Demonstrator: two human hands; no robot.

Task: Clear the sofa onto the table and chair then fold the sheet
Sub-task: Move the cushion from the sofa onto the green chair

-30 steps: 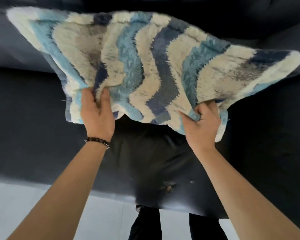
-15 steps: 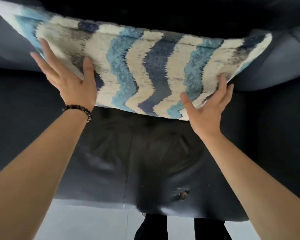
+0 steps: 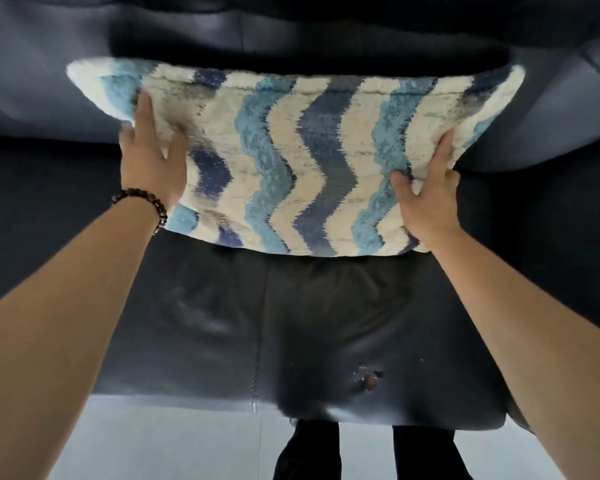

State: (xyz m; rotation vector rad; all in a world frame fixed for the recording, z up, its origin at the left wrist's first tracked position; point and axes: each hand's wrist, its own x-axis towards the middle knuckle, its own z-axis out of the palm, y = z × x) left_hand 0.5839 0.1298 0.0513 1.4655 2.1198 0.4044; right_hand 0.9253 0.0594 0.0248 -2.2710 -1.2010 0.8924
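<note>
Left hand [image 3: 149, 171] flat, fingers straight and spread, pressing wavy-striped cushion [image 3: 309, 161] near its left end. Right hand [image 3: 426, 199] flat too, at the right end. Cushion over dark sofa [image 3: 222, 323] seat, up by backrest; whether its bottom edge touches the seat, can't tell. Beaded bracelet [image 3: 153, 206] on left wrist.

The light is dim, cool and bluish, with no hard glare. The cushion [image 3: 309, 161] is the brightest thing, and a black shadow lies behind it at 12 o'clock. The dark sofa [image 3: 326, 323] shows a faint sheen at 6 and 7 o'clock. Detail is soft and smeared throughout. Wide-angle distortion curves the sofa at 3 and 9 o'clock and swells the forearms [image 3: 66, 323].
</note>
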